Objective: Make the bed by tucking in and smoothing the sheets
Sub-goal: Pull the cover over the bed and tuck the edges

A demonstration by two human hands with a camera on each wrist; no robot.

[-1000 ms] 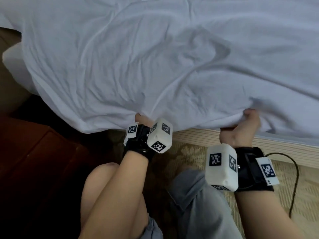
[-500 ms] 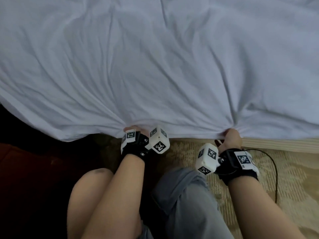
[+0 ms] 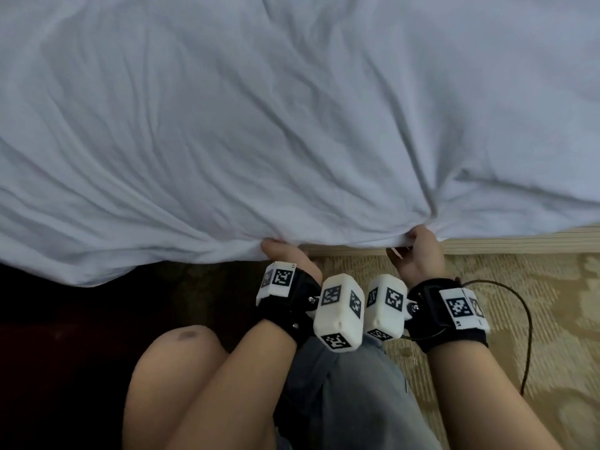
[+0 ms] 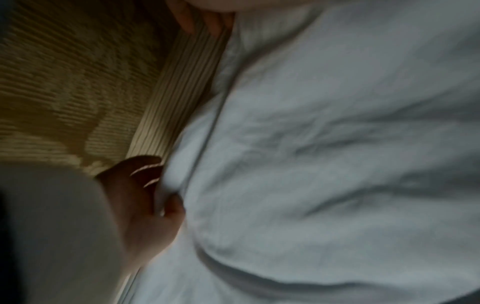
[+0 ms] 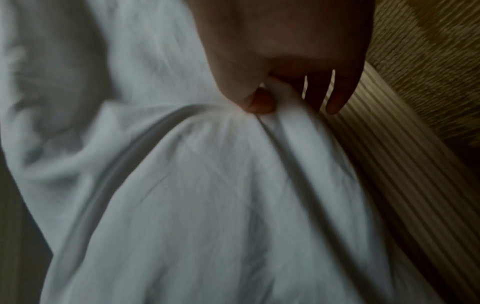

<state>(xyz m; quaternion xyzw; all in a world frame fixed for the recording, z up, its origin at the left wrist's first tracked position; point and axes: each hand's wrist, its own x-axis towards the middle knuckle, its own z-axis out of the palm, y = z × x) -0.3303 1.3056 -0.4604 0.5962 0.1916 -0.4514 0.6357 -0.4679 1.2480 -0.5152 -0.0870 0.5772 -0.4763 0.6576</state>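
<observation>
Change: over the last second the two hands have drawn closer together along the sheet (image 3: 292, 125) edge; its big loose folds have given way to fine creases fanning toward both grips.
Meaning: the sheet looks pulled taut toward the person; tucking under the edge is likely next.
Left hand (image 3: 285, 253): grips the hem, fingers hidden under the cloth.
Right hand (image 3: 418, 251): pinches a bunch of hem between thumb and fingers (image 5: 335, 94).
Sheet location: spread over the bed, near edge hanging above the ribbed bed base (image 3: 519, 243) and patterned carpet (image 3: 552, 319).
Count: one sheet, two hands, two wrist cameras, one cable (image 3: 527, 323).
</observation>
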